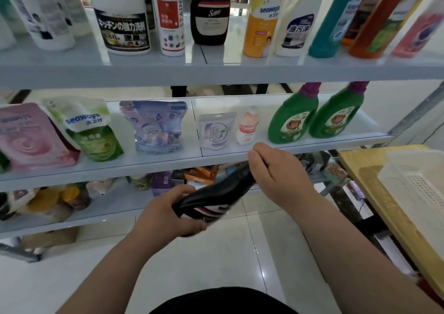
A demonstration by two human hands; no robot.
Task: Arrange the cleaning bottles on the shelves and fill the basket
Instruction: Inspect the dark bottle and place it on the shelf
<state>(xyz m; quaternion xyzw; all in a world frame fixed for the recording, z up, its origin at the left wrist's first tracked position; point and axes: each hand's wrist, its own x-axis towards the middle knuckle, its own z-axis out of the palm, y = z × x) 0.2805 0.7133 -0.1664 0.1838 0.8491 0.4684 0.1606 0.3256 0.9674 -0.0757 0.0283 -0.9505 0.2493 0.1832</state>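
Observation:
I hold a black bottle point(216, 193) with a red, white and blue band, tilted on its side in front of the middle shelf point(168, 164). My left hand point(173, 212) grips its wide base. My right hand point(276, 169) grips its neck end, which is hidden by the fingers. A matching black bottle point(210, 13) stands upright on the top shelf point(216, 71). A white plastic basket point(418, 181) sits on a wooden table point(365, 169) at the right.
The top shelf carries several upright bottles. On the middle shelf stand refill pouches point(91, 131), a small pink bottle point(247, 126) and two green bottles point(314, 116). The lower shelf point(108, 208) holds mixed packets. Pale floor tiles lie below.

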